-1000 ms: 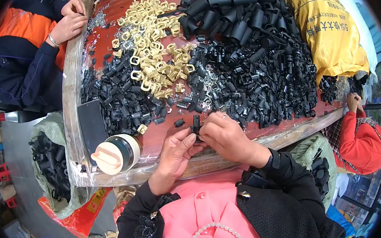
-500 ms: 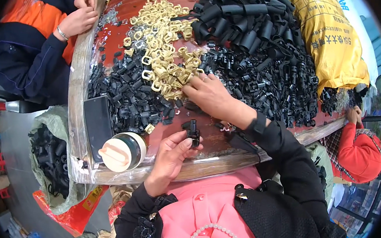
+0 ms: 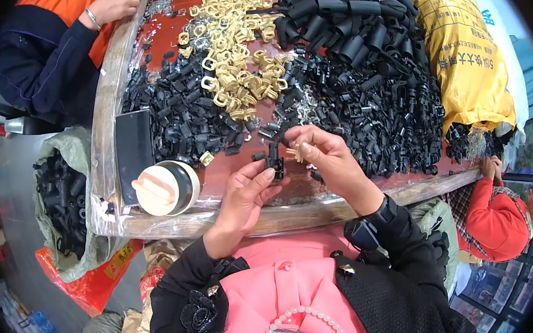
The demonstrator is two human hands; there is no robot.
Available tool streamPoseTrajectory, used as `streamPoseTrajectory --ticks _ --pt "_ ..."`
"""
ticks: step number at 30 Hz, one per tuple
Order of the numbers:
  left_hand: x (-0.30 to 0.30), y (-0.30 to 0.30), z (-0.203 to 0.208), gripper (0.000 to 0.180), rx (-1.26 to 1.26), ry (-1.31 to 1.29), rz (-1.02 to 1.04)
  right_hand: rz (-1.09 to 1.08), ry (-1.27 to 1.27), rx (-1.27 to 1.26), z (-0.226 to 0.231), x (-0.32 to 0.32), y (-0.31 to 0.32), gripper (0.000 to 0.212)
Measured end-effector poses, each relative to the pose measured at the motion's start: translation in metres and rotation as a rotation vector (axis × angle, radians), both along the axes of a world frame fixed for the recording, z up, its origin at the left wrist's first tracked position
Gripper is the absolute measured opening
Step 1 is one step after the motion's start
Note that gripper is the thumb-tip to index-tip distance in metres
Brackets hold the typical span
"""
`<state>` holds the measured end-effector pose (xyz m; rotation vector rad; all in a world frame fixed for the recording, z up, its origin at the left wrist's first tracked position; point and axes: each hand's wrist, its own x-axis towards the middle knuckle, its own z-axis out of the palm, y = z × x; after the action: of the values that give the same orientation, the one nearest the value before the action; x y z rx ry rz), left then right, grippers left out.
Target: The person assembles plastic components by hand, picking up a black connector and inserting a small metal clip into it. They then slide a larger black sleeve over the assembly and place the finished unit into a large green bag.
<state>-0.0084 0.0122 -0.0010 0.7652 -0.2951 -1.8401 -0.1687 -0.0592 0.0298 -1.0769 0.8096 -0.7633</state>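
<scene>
My left hand [image 3: 245, 193] is closed round a small black plastic part [image 3: 275, 159], held upright just above the near part of the red table. Beside it on the right, my right hand [image 3: 327, 156] pinches a cream plastic piece [image 3: 294, 152] between thumb and fingers. The piece sits close to the black part, with a small gap between them. Farther off lies a heap of cream ring-shaped pieces [image 3: 239, 78]. Small black parts [image 3: 183, 108] are piled to its left, and more black parts [image 3: 372, 119] to its right.
A lidded cup [image 3: 164, 189] and a black phone [image 3: 133, 155] stand near the left table edge [image 3: 100, 152]. Black tubes [image 3: 349, 21] and a yellow sack [image 3: 469, 64] fill the far right. A sack of black parts [image 3: 66, 206] stands below. Two people's hands are at the table's sides.
My right hand has come back from the cream heap toward my left hand, bringing a cream piece. My left hand still holds the black part in nearly the same place.
</scene>
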Motion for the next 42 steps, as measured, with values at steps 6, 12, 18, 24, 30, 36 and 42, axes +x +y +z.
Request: streamPoseTrajectory --ticks 6,12,18,24,30,36,42 --pt "-0.011 0.004 0.003 0.028 0.018 0.036 -0.038 0.078 0.239 -0.462 0.004 -0.008 0.010 0.019" --pt "-0.017 0.006 -0.001 0.031 0.032 0.065 -0.061 0.115 0.363 -0.549 0.003 -0.011 0.016 0.017" --pt "-0.013 0.006 -0.001 0.030 0.055 0.044 -0.084 -0.013 0.221 -0.376 -0.007 -0.002 0.027 0.010" --pt "0.009 0.009 0.009 0.026 0.001 -0.036 0.051 0.054 0.320 -0.593 -0.017 0.002 0.004 0.014" --pt "0.015 0.016 0.014 0.026 -0.074 -0.080 0.160 0.338 0.857 -1.313 -0.029 0.040 -0.004 0.014" --pt "0.015 0.015 0.008 0.047 -0.031 -0.126 0.251 0.334 0.932 -1.233 -0.034 0.045 -0.001 0.018" --pt "0.014 0.014 0.007 0.036 -0.016 -0.092 0.288 0.286 0.608 -0.559 -0.023 0.029 0.002 0.019"
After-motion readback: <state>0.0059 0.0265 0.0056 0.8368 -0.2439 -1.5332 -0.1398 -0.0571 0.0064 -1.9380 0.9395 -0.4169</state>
